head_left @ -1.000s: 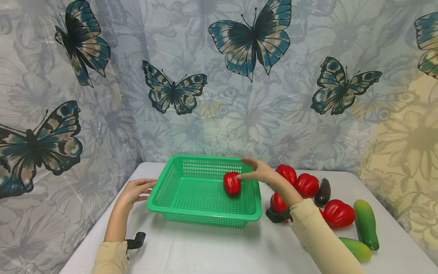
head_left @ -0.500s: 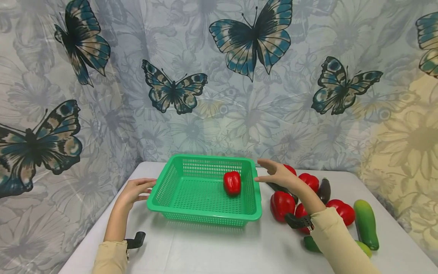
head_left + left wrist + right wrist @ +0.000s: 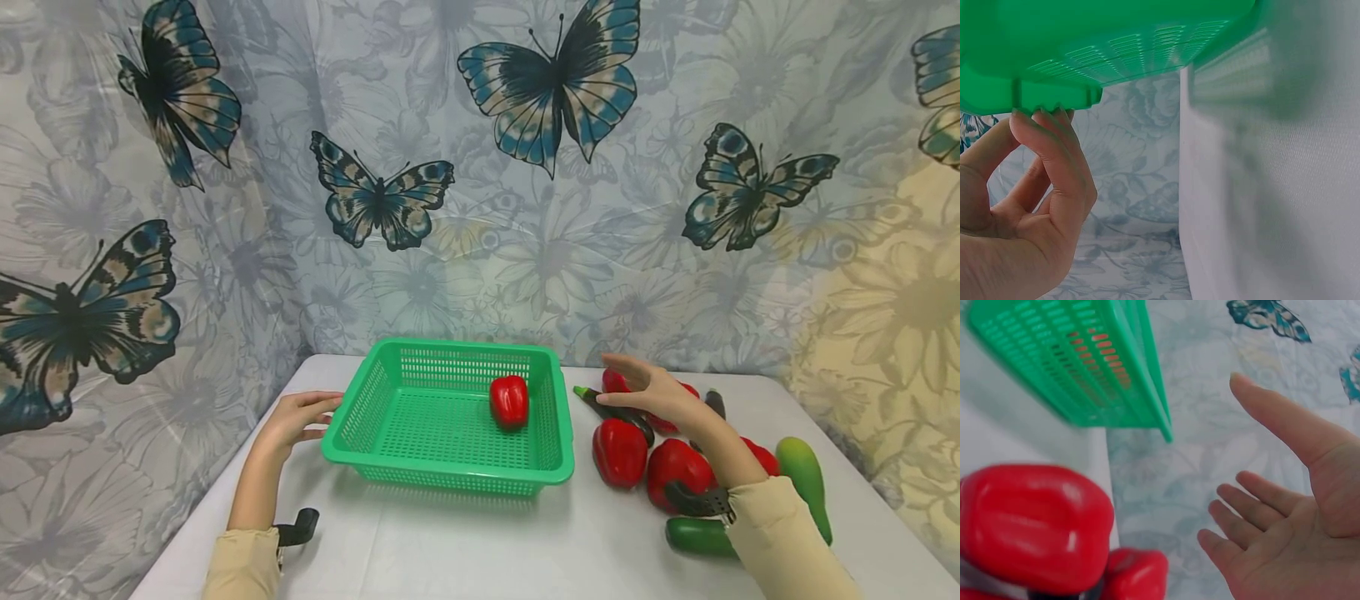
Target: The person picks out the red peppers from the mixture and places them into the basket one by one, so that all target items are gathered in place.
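Note:
A green plastic basket (image 3: 448,473) stands on the white table, with one red bell pepper (image 3: 509,402) lying inside near its right end. My left hand (image 3: 294,418) touches the basket's left rim with its fingertips; the left wrist view shows bent, relaxed fingers (image 3: 1054,147) against the rim's outer side. To the basket's right, my right hand (image 3: 660,398) hovers with nothing in it, thumb and fingers spread apart. Beneath it lie a long dark eggplant (image 3: 591,400) and several red peppers, among them a bell pepper (image 3: 619,454), also large in the right wrist view.
Right of the basket lie another red pepper (image 3: 677,473), a dark green cucumber (image 3: 697,537), a larger green vegetable (image 3: 802,479) and a second dark eggplant (image 3: 716,403), partly behind the right arm. A butterfly-print cloth (image 3: 420,283) hangs behind the table (image 3: 450,550).
My right hand has drawn back from the bell pepper in the basket, over the right rim, to above the vegetables on the right. My left hand and the basket stay put.

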### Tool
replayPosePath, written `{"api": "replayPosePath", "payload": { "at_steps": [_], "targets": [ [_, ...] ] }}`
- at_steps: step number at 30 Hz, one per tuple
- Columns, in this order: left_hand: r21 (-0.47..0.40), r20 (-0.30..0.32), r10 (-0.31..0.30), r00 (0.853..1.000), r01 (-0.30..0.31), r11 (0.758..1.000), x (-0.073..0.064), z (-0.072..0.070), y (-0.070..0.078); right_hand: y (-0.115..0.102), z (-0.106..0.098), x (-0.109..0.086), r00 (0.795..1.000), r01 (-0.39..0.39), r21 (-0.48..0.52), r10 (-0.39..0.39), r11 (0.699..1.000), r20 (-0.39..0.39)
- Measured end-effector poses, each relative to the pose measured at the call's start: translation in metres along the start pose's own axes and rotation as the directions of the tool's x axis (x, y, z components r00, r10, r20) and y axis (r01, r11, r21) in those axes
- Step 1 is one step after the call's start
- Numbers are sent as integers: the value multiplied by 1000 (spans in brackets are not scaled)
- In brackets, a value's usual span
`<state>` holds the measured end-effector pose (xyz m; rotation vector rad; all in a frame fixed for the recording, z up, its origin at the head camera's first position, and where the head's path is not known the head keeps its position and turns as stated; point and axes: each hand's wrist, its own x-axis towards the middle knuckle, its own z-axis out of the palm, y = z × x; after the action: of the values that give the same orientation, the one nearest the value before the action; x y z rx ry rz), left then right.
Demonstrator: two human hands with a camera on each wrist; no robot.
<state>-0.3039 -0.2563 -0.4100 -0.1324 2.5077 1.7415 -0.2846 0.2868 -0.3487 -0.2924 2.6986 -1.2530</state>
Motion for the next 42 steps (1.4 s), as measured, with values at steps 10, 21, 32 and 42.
{"api": "replayPosePath", "payload": {
  "at_steps": [10, 21, 32, 42],
  "targets": [
    [-8, 13, 6, 1000, -6, 1000, 0, 0, 1, 22, -22, -18, 998, -55, -37, 53, 998, -42],
    [-10, 1, -8, 1000, 8, 1000, 1, 1, 0, 45, -44, -41, 997, -63, -7, 63, 998, -48],
    [-6, -8, -5, 1000, 5, 1000, 1, 1, -1, 73, -56, -61, 993, -97, -30, 94, 995, -74],
    [-7, 11, 5, 1000, -5, 1000, 0, 1, -1, 95, -62, -79, 979, -190, -24, 187, 982, -75]
  ]
}}
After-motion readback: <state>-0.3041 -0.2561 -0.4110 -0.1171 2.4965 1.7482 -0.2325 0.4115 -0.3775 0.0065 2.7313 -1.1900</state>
